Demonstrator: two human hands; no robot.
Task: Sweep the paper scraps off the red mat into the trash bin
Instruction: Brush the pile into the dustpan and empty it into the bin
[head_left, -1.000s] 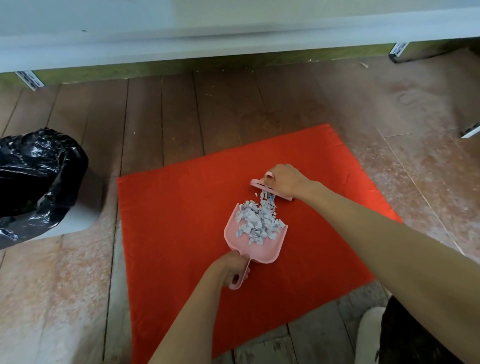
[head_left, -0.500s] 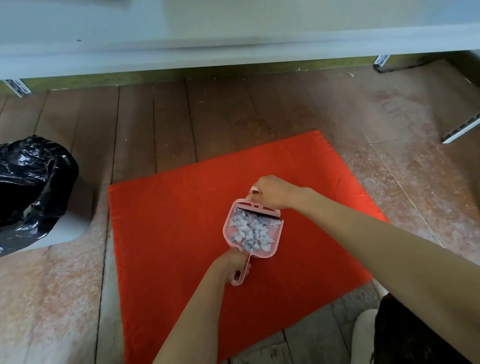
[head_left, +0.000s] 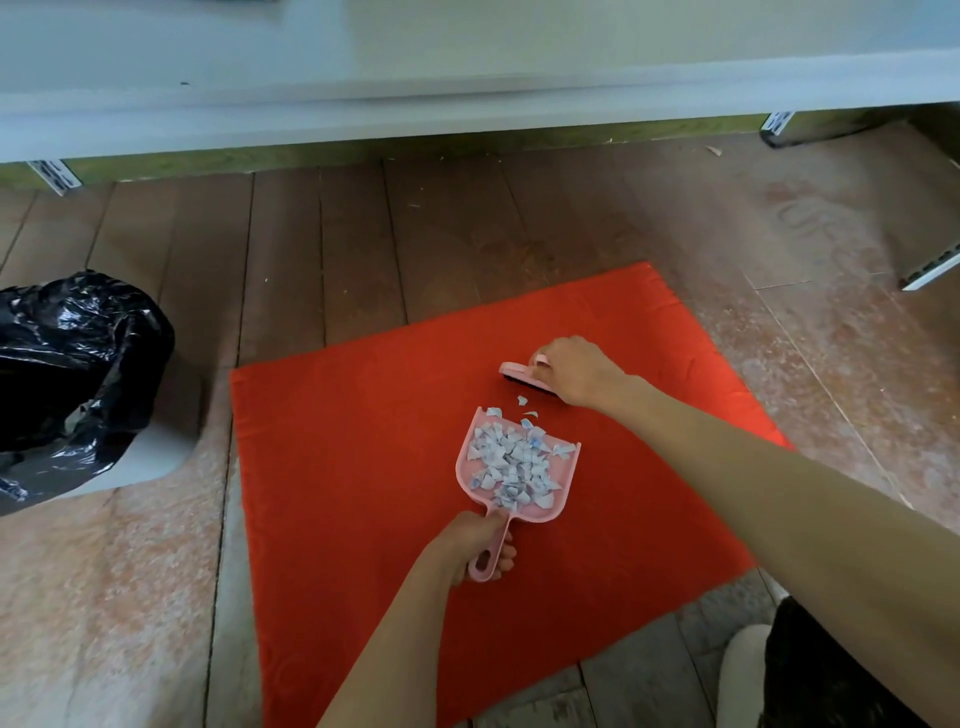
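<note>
Looking across from the left, I see the trash bin (head_left: 145, 457), lined with a black bag, sitting on the wooden floor (head_left: 311, 249), well apart from the near edge of the red mat (head_left: 337, 467). Toward the middle of the mat, the left hand (head_left: 467, 545) has its fingers (head_left: 504, 553) curled tight round the handle of a pink dustpan (head_left: 464, 470). The pan lies flat with its open mouth pointing away from the person. Most of the paper scraps (head_left: 511, 465) are heaped inside it. A few loose scraps (head_left: 522, 400) lie on the mat just beyond the mouth, between the pan and the brush (head_left: 514, 370). The right hand (head_left: 576, 371) grips that brush from above, fingers wrapped over its pink back and bristles down on the mat. The brush's long axis runs roughly across the pan's mouth, so a short pull toward the person should, I'd judge, carry the strays in. After that the bin lies to the pan's left, and the left hand, which carries the load, is the nearer one. It would need to keep the pan level on the way over or the pile may slide out.
</note>
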